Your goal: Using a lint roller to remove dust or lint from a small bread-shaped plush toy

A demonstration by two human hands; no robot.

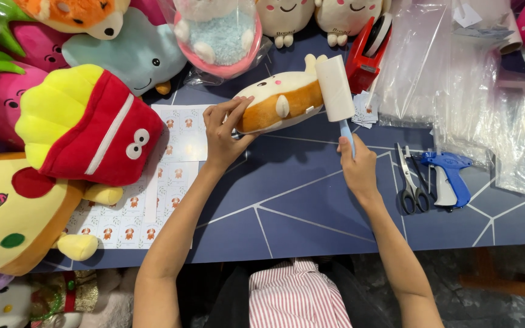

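My left hand (223,133) grips the end of a bread-shaped plush toy (281,102), cream on top and orange-brown on the side, with a small face. It is held tilted above the dark blue table (299,206). My right hand (356,161) is closed on the light blue handle of a lint roller (335,88). The roller's white drum rests against the plush toy's right end.
A red fries plush (89,124) and a pizza plush (13,209) lie at the left on sticker sheets (174,152). More plush toys line the back. A red tape dispenser (369,48), clear bags (457,85), scissors (409,179) and a blue tagging gun (448,176) are at the right.
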